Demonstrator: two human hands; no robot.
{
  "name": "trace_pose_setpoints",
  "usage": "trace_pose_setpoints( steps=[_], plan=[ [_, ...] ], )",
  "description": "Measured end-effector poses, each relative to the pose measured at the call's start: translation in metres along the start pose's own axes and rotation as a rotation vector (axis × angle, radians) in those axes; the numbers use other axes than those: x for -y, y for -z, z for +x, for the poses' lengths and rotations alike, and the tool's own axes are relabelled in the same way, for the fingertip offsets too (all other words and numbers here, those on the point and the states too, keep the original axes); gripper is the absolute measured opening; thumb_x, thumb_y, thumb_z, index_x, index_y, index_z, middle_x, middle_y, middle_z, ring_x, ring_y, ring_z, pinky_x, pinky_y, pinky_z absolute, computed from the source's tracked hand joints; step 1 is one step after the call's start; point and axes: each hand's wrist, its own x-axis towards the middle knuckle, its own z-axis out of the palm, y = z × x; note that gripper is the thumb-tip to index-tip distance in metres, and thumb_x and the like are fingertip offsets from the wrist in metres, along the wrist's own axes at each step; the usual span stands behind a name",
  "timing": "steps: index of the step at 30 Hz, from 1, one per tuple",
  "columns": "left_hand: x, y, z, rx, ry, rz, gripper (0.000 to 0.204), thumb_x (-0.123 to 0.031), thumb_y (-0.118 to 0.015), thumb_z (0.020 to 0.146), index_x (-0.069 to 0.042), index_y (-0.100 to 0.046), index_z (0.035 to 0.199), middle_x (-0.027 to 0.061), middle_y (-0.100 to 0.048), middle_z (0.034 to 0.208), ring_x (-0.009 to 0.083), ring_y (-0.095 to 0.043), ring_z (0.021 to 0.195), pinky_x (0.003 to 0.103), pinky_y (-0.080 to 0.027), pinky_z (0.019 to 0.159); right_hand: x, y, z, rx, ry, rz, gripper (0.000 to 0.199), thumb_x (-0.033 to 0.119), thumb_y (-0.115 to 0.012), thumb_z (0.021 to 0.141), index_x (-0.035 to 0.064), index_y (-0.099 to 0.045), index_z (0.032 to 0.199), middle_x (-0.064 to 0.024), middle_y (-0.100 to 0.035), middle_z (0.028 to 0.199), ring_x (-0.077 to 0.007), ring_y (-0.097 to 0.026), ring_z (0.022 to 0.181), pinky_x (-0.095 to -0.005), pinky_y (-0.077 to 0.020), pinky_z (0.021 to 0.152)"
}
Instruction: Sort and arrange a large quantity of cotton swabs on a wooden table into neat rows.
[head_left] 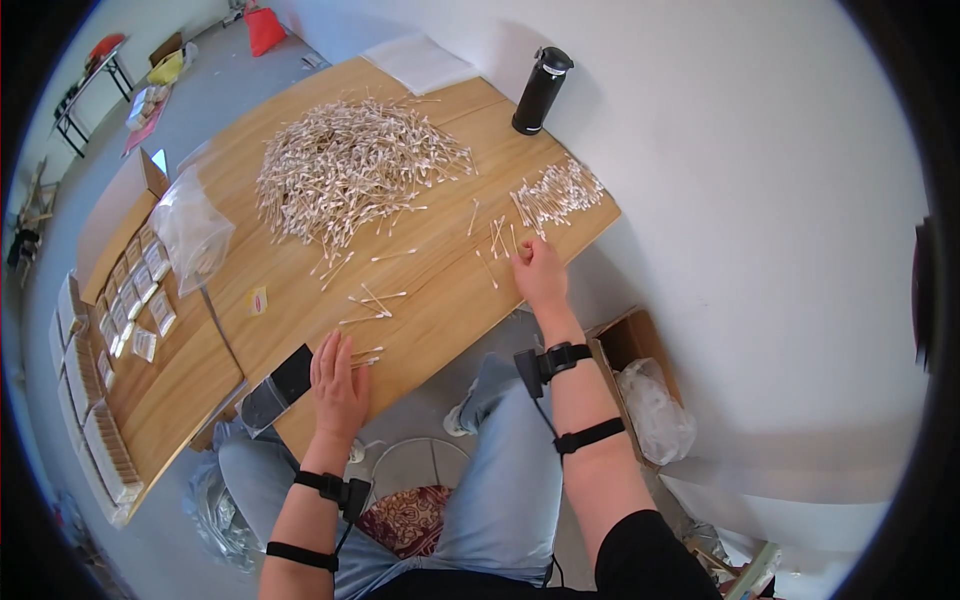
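My left hand [338, 385] lies with its fingers stretched out at the table's near edge, beside a black patch. A few cotton swabs [368, 357] stick out past its right side; whether it touches them is hidden. My right hand [541, 275] is closed with curled fingers near the right edge. A white swab tip shows at its knuckles, but what the fingers hold cannot be made out. Just beyond it lies a small heap of cotton swabs [560, 193], with loose swabs [499, 238] to its left. A large pile of cotton swabs [360, 165] covers the far middle.
On the wooden table [440, 270] a black bottle [543, 92] stands by the wall. At left are a clear plastic bag [192, 230], small packets [135, 290], a cardboard box [120, 220] and rows of packed swabs [105, 450]. An open carton [640, 350] sits below right.
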Motion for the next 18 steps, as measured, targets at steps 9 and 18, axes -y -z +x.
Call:
trace_pose_setpoints(
  steps=[9, 18],
  plan=[
    [-0.053, -0.025, 0.069, 0.07, 0.016, -0.192, 0.013, -0.011, -0.066, 0.084, -0.005, -0.064, 0.096, 0.0121, -0.063, 0.102, 0.0324, -0.058, 0.1, 0.041, -0.046, 0.087, 0.026, -0.015, -0.007, -0.019, -0.068, -0.077, 0.014, 0.018, -0.07, 0.081, 0.0113, -0.06, 0.088, -0.008, -0.062, 0.091, -0.03, -0.061, 0.09, -0.0449, -0.0504, 0.073],
    [-0.106, -0.139, 0.186, 0.251, 0.084, -0.299, 0.019, -0.018, -0.073, 0.079, -0.004, -0.065, 0.088, 0.0147, -0.062, 0.091, 0.0348, -0.059, 0.093, 0.043, -0.047, 0.079, 0.002, -0.015, 0.018, -0.048, -0.235, 0.467, 0.013, 0.012, -0.064, 0.085, 0.0037, -0.063, 0.095, -0.0085, -0.066, 0.08, -0.0214, -0.064, 0.068, -0.0325, -0.0502, 0.065]
  ],
)
